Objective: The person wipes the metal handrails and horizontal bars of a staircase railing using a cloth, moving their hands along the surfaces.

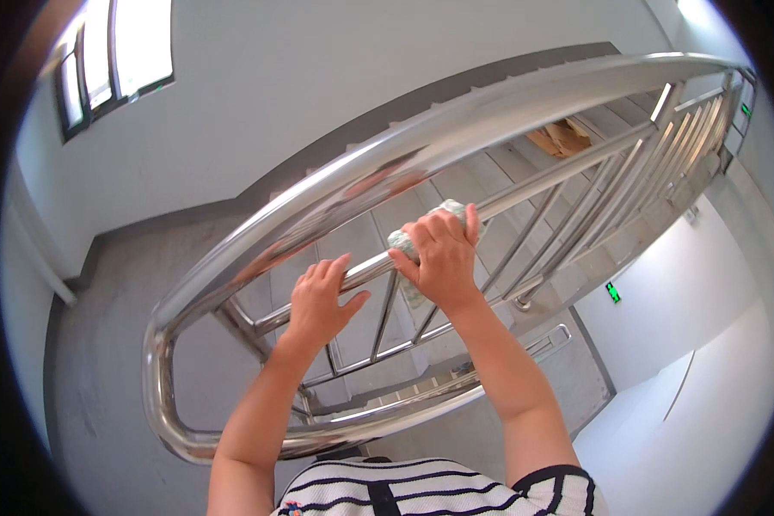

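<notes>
A polished metal stair railing (509,106) runs from the lower left to the upper right. My right hand (442,258) is closed around a pale green and white cloth (403,241), wrapped over the railing's middle bar (371,269). Part of the cloth hangs below the bar behind my hand. To its left, my left hand (322,300) rests on the same bar, its fingers over the top and its thumb apart; no object shows in it. Thin slanted metal balusters (387,316) stand beneath the bar.
Concrete stairs (477,174) lie beyond the railing, with a torn piece of brown cardboard (561,137) on them. A window (126,51) is at the upper left. A lower railing (551,342) and a green lit sign (613,292) show at the right, below.
</notes>
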Demonstrator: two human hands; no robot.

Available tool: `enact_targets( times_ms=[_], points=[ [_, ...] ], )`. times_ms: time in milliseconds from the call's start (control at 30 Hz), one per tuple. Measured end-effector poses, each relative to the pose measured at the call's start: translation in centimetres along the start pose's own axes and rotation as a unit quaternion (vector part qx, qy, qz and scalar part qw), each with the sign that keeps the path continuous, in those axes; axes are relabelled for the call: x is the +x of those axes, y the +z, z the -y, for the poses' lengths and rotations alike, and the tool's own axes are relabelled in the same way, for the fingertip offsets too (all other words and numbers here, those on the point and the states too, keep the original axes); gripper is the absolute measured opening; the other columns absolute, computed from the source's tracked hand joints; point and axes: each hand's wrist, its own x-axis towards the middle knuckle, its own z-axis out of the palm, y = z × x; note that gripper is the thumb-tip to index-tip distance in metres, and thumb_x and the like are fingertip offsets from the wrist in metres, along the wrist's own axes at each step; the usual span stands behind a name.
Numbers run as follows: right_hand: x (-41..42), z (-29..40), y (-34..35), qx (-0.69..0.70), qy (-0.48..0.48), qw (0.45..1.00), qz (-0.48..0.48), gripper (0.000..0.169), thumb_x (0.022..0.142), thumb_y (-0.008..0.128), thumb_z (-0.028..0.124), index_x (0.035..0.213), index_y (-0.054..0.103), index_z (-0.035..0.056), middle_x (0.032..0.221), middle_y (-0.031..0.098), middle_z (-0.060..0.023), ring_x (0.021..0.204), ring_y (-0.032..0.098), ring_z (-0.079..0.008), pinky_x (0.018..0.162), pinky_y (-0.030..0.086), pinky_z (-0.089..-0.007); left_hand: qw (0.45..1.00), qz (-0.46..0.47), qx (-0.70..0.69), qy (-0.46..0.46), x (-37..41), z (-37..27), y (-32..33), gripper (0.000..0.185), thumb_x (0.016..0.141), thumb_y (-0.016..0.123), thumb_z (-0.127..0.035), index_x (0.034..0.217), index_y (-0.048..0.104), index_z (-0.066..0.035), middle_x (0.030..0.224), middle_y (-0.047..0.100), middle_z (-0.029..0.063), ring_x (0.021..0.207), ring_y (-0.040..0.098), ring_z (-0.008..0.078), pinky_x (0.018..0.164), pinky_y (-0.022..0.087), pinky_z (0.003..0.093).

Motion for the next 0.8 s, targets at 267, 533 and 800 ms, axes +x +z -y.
enact_targets(
  times_ms=[267, 533, 800],
  points=[
    [2.1, -17.5, -7.5, -0.076, -0.029, 0.994, -0.076, 0.023, 0.086, 0.057, 0.034, 0.101, 0.061, 0.0179, 0.106, 0.059, -0.0018, 0.117, 0.05, -0.0247, 0.111, 0.016, -0.0564, 0.987, 0.059, -0.051, 0.143, 10.1, -9.3, 2.8, 0.046, 0.081, 0.071, -0.032, 0.112, 0.047, -0.007, 0.098, 0.062, 0.0112, 0.092, 0.06, 0.0328, 0.073, 0.048, 0.0436],
    [4.7, -18.7, -8.2, -0.109, 0.138, 0.984, -0.029, 0.015, 0.085, 0.057, 0.022, 0.094, 0.065, 0.0112, 0.112, 0.061, -0.0086, 0.127, 0.045, -0.0312, 0.112, 0.016, -0.0572, 0.991, 0.101, -0.043, 0.075, 10.6, -8.8, 3.5, 0.033, 0.089, 0.064, -0.028, 0.104, 0.045, -0.006, 0.086, 0.063, 0.0131, 0.077, 0.062, 0.0364, 0.063, 0.048, 0.0442],
    [7.0, -34.9, -13.3, -0.053, 0.262, 0.946, -0.181, 0.026, 0.084, 0.066, 0.031, 0.1, 0.068, 0.0103, 0.133, 0.055, -0.0148, 0.134, 0.038, -0.0337, 0.11, 0.029, -0.0429, 0.991, 0.073, -0.047, 0.099, 10.4, -9.2, 3.0, 0.031, 0.086, 0.067, -0.025, 0.101, 0.048, -0.007, 0.083, 0.061, 0.0117, 0.072, 0.062, 0.0341, 0.06, 0.049, 0.0422]
  ],
)
